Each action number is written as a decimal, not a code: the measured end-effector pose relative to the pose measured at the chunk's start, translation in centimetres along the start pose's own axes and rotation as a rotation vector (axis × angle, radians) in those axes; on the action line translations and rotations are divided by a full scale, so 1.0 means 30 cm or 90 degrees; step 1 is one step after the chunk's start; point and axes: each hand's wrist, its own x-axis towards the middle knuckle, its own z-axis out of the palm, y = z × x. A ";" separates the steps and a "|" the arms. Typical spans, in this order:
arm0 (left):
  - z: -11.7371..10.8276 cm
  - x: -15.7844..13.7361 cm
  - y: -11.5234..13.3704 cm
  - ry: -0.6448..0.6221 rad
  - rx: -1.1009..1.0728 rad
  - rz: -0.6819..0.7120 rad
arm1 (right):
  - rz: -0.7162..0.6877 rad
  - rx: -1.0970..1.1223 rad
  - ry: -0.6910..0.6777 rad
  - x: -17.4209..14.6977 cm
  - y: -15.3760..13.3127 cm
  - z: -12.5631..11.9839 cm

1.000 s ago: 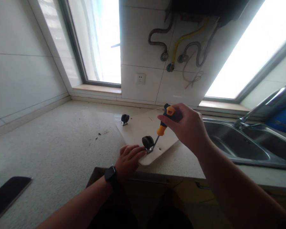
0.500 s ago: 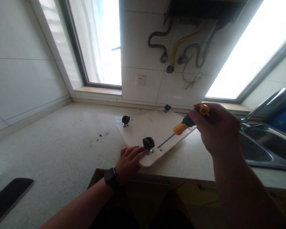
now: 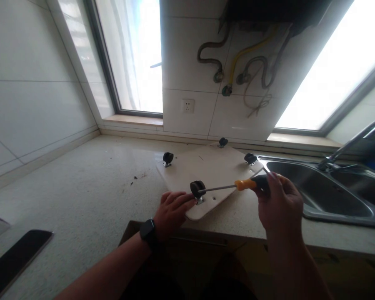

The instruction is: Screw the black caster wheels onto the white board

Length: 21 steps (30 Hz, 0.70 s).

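Note:
A white board (image 3: 203,166) with cut-off corners lies on the counter, its black casters pointing up. At its near corner, my left hand (image 3: 173,210) holds the edge, fingers against the board beside the near caster (image 3: 197,188); the thumb is hidden. My right hand (image 3: 279,200) is closed around the dark and orange handle of a screwdriver (image 3: 243,184). The screwdriver lies nearly level, its shaft pointing left and its tip at the near caster's wheel. Just right of that caster, a screw head (image 3: 214,198) shows in the board.
The speckled counter (image 3: 90,191) carries a dark flat object (image 3: 18,258) at the left and small dark bits (image 3: 135,178). A steel sink (image 3: 318,187) with a faucet (image 3: 346,141) stands at the right. Pipes (image 3: 234,66) and a socket (image 3: 188,106) are on the back wall.
My right hand has lowered and tilted the screwdriver flatter; its tip has moved left from near the screw head to the caster. My left hand stays at the board's corner. The view shifted slightly.

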 end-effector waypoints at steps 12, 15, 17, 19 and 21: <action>-0.173 -0.013 -0.236 0.019 0.069 -0.008 | 0.267 0.219 0.013 -0.095 0.126 0.010; -0.230 -0.064 -0.383 0.005 0.195 -0.243 | 0.282 0.227 0.015 -0.103 0.126 0.012; -0.257 -0.107 -0.474 -0.001 0.243 -0.365 | 0.295 0.227 0.030 -0.104 0.126 0.012; -0.272 -0.151 -0.545 -0.018 0.261 -0.409 | 0.307 0.223 0.049 -0.105 0.126 0.014; -0.273 -0.188 -0.591 -0.049 0.268 -0.435 | 0.317 0.220 0.059 -0.108 0.124 0.019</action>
